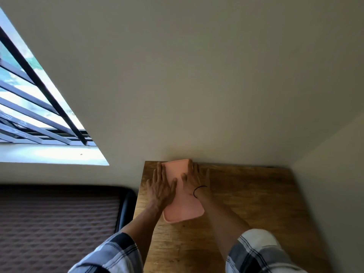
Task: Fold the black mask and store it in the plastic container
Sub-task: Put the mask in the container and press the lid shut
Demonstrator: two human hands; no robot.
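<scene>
Looking down on a brown wooden table point(246, 203) against a cream wall. At its twelve o'clock edge lies a peach-pink rectangular plastic container point(184, 201), lid on. Left hand point(160, 189) and right hand point(194, 179) lie flat along its sides, fingers extended, grip released. A thin black loop point(199, 191) shows near the right wrist. No mask is visible; judging so, closing is under way, needing even downward pressure.

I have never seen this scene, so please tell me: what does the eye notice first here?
First comes the pink plastic container on the wooden table, with the left hand and right hand lying flat along its sides. Next, the bright barred window at the left. No black mask is visible.
</scene>
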